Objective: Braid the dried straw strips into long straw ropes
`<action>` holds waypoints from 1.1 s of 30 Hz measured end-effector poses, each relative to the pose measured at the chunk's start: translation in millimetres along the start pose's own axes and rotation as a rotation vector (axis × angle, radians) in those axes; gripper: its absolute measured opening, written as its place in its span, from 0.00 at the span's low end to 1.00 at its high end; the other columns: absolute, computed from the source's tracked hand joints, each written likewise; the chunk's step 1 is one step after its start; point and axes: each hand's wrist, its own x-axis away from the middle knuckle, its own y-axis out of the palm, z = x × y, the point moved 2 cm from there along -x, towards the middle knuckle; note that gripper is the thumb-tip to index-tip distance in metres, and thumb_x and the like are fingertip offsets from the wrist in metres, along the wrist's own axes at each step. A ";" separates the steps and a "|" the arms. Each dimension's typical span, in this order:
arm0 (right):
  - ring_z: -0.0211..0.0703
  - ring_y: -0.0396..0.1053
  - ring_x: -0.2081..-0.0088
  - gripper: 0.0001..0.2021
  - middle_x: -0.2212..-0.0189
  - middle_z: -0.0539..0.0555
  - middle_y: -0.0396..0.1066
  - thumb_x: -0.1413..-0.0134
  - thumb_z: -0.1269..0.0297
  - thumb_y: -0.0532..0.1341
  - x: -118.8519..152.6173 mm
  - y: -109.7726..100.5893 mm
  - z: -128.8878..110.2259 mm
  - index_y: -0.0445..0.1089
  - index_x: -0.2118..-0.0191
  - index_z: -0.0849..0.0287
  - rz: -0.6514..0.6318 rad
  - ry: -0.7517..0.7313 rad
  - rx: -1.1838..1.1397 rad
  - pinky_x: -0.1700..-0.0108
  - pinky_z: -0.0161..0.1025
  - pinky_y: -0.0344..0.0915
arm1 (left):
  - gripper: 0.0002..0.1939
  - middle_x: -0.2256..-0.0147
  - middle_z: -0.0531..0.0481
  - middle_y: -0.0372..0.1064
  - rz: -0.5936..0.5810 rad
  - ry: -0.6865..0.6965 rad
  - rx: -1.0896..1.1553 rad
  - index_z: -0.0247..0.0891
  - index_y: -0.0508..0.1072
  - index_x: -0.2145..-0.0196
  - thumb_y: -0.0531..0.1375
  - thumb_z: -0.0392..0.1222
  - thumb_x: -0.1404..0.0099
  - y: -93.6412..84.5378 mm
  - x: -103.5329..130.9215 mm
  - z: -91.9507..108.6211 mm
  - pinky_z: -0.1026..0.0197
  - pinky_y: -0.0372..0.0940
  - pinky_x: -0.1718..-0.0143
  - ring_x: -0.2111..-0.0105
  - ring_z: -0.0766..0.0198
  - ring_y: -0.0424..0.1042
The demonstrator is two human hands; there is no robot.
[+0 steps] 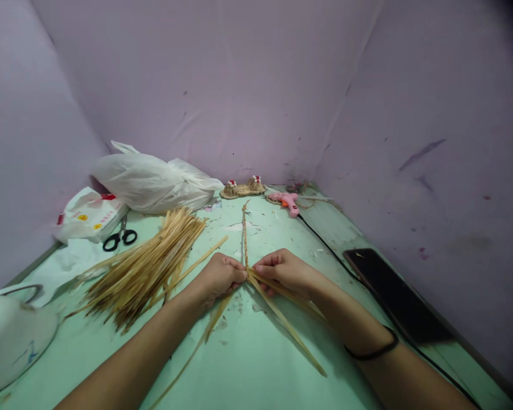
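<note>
A thin braid of dried straw strips runs away from me along the tabletop. At its near end my left hand pinches the straw from the left, with loose strips trailing below its fingers. Opposite it, my right hand grips another strip between thumb and fingers, close against the braid's end. One loose straw strip spreads toward the lower right between my hands. Left of my left hand lies a thick bundle of dried straw strips.
On the green table, scissors and a white plastic bag lie left. Small straw sandals sit at the back wall. A pink glue gun trails its cord past a phone. A white container stands front left.
</note>
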 end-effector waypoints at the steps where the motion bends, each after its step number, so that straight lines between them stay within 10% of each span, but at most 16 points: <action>1: 0.30 0.58 0.85 0.09 0.89 0.47 0.61 0.58 0.68 0.58 -0.2 0.0 0.7 0.64 0.84 0.63 0.006 -0.007 0.011 0.81 0.29 0.57 | 0.09 0.92 0.60 0.48 -0.002 -0.001 0.003 0.35 0.60 0.87 0.56 0.38 0.56 0.2 0.3 0.6 0.68 0.35 0.88 0.92 0.77 0.42; 19: 0.33 0.56 0.82 0.07 0.86 0.50 0.63 0.63 0.68 0.55 -1.2 7.3 2.0 0.70 0.80 0.61 0.339 -0.214 0.702 0.80 0.31 0.46 | 0.05 0.93 0.57 0.50 0.053 -0.020 -0.036 0.35 0.59 0.88 0.53 0.32 0.59 5.1 -5.6 -1.4 0.68 0.37 0.89 0.92 0.75 0.44; 26: 0.32 0.52 0.82 0.10 0.86 0.50 0.62 0.62 0.72 0.52 12.7 13.9 -16.9 0.70 0.81 0.62 0.079 -0.286 0.947 0.79 0.31 0.45 | 0.06 0.93 0.57 0.49 0.073 0.170 -0.176 0.34 0.59 0.90 0.50 0.31 0.61 4.7 -15.0 -15.8 0.68 0.39 0.87 0.89 0.75 0.45; 33: 0.31 0.55 0.82 0.05 0.87 0.48 0.62 0.64 0.68 0.58 -17.5 0.5 -14.8 0.69 0.81 0.64 0.012 -0.153 0.515 0.80 0.30 0.50 | 0.06 0.93 0.58 0.47 0.049 0.165 -0.102 0.35 0.60 0.90 0.50 0.33 0.60 -1.5 -6.0 -4.2 0.67 0.38 0.86 0.90 0.75 0.44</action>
